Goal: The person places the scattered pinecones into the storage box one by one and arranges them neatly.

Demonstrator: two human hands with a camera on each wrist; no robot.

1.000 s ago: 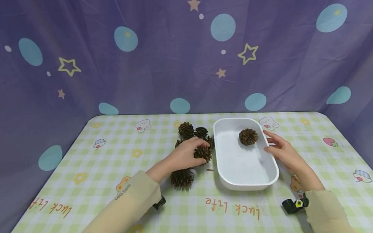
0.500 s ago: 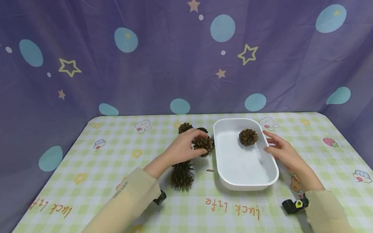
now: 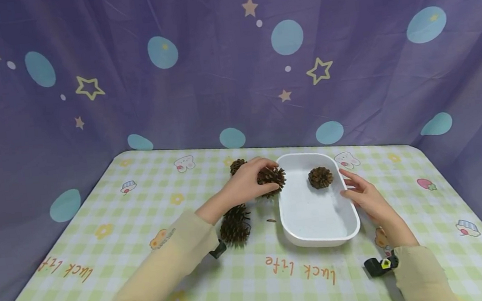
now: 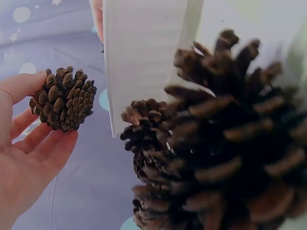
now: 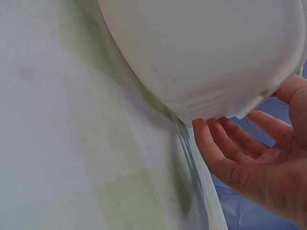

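My left hand (image 3: pixel 244 182) grips a brown pine cone (image 3: pixel 272 181) between thumb and fingers, at the left rim of a white plastic container (image 3: pixel 321 241). In the left wrist view, the held pine cone (image 4: pixel 64 100) appears raised, with the thumb on one side and fingers beneath. A single pine cone (image 3: pixel 321 177) lies inside the container, toward its back right. My right hand (image 3: pixel 367 198) holds the container's right side, thumb at the rim and fingers against the outer wall; the right wrist view shows those fingertips (image 5: pixel 201 127) touching the wall.
Left of the container, loose pine cones lie on the checked tablecloth (image 3: pixel 181 255): one in front (image 3: pixel 235 227) and one behind (image 3: pixel 237 165), partly hidden by my left hand. A small brown scale (image 3: pixel 271 221) lies beside the container. A purple curtain (image 3: pixel 215 74) hangs behind.
My left hand has lifted the pine cone from the pile and carried it rightward to the container's left rim. The right hand and container have stayed in place.
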